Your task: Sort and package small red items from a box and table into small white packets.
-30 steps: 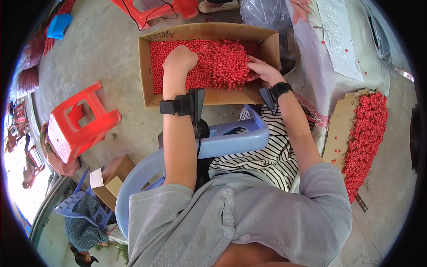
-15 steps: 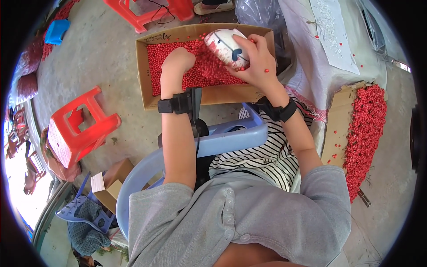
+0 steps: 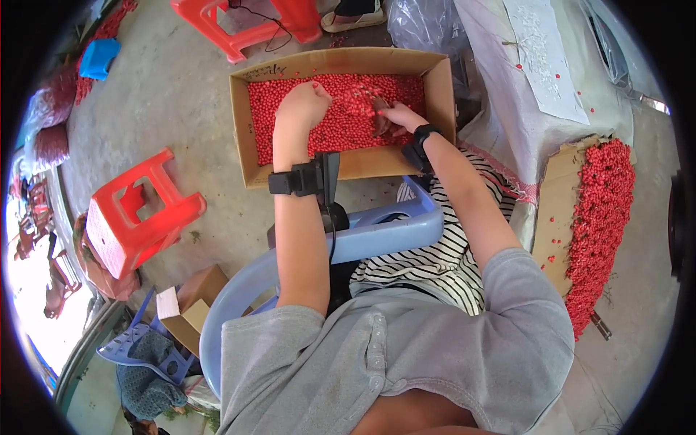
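Observation:
My left hand (image 3: 301,107) is over the left half of a cardboard box (image 3: 341,61) holding a layer of small red berries (image 3: 290,134). Its fingers are curled closed, and what they hold, if anything, is hidden. My right hand (image 3: 400,118) reaches low into the right half of the box, its fingers closed round a bowl (image 3: 360,98). Berries and motion blur cover much of that bowl, so its rim is hard to make out. Both wrists wear black straps.
A blue plastic chair arm (image 3: 377,235) curves in front of me. A red stool (image 3: 138,210) stands at left, another red stool (image 3: 246,25) beyond the box. On the right are a white-covered surface (image 3: 507,123) and a heap of red berry stems (image 3: 605,217) on cardboard.
The white bowl, held tipped above the box with berries pouring out, has come down among the berries in my right hand. My left hand stays closed over the box; the whole view has shifted slightly.

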Demonstrator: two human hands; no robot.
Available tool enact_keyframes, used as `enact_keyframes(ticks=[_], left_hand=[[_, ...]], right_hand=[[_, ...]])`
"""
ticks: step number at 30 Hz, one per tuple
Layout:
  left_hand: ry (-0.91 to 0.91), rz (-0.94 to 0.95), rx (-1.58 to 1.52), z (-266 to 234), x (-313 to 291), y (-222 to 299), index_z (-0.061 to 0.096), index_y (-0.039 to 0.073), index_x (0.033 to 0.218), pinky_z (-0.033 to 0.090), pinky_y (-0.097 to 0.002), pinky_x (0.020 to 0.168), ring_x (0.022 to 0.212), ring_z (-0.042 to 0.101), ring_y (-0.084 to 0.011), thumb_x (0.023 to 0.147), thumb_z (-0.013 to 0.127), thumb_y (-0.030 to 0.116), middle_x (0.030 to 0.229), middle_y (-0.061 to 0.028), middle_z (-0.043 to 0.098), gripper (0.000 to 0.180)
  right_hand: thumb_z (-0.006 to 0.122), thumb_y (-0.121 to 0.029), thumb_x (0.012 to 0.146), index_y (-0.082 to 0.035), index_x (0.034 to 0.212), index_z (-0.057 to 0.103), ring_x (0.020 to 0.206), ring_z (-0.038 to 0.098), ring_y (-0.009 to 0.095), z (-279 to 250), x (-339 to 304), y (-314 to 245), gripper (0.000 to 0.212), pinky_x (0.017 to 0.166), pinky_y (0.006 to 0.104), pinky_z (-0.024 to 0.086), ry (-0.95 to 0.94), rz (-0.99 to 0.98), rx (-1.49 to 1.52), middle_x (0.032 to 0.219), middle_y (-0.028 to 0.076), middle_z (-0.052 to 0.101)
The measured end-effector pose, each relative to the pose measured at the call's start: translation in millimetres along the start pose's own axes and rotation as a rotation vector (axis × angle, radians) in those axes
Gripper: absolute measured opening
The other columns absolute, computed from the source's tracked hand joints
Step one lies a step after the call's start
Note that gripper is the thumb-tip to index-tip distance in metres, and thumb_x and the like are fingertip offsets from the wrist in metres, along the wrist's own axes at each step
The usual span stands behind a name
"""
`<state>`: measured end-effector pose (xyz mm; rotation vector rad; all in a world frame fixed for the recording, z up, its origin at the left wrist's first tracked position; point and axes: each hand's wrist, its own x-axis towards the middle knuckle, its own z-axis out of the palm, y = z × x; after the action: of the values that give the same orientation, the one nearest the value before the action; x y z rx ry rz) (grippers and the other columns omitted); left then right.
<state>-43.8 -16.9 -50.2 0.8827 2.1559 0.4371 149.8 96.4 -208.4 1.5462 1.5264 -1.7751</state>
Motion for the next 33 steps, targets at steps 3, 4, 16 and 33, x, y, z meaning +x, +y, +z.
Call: enact_keyframes(ticks=[3, 4, 16, 33], left_hand=[[-0.043, 0.003, -0.010, -10.8, -3.6, 3.5, 0.053, 0.001, 0.068, 0.040, -0.0268, 0.058, 0.059, 0.049, -0.0132, 0.072, 0.055, 0.014, 0.061, -0.0060, 0.053, 0.014], [-0.064, 0.002, -0.019, -14.3, -6.0, 5.1, 0.053, 0.001, 0.067, 0.039, -0.0260, 0.058, 0.058, 0.048, -0.0120, 0.072, 0.056, 0.013, 0.061, -0.0051, 0.053, 0.014], [0.053, 0.285, -0.171, -17.1, 9.9, -15.3, 0.056, 0.002, 0.071, 0.042, -0.0249, 0.058, 0.061, 0.051, -0.0102, 0.073, 0.057, 0.014, 0.063, -0.0035, 0.055, 0.013], [-0.078, 0.705, -0.554, -27.6, -123.6, 183.8, 0.053, 0.003, 0.080, 0.035, -0.0174, 0.058, 0.064, 0.045, -0.0048, 0.080, 0.053, 0.008, 0.071, 0.0014, 0.051, 0.005]], right_hand=[[0.055, -0.042, 0.072, -0.005, 0.116, 0.038, 0.085, 0.055, 0.033, 2.9, -10.8, -12.1, 0.060, 0.066, 0.0412, 0.046, -0.098, -0.029, -0.087, 0.107, 0.020, 0.050], [0.054, -0.044, 0.072, -0.005, 0.117, 0.038, 0.085, 0.055, 0.033, 5.6, -15.4, -16.3, 0.061, 0.066, 0.0435, 0.046, -0.147, -0.042, -0.137, 0.106, 0.020, 0.051], [0.049, -0.048, 0.069, -0.007, 0.096, 0.059, 0.083, 0.057, 0.030, -6.7, -38.0, -38.4, 0.050, 0.071, 0.0410, 0.044, 0.467, -0.648, -0.754, 0.089, 0.018, 0.059], [0.054, -0.027, 0.072, -0.005, 0.065, 0.058, 0.061, 0.057, 0.032, -19.8, -174.3, -28.8, 0.024, 0.053, 0.0407, 0.044, 0.927, -0.831, -0.352, 0.061, 0.015, 0.056]])
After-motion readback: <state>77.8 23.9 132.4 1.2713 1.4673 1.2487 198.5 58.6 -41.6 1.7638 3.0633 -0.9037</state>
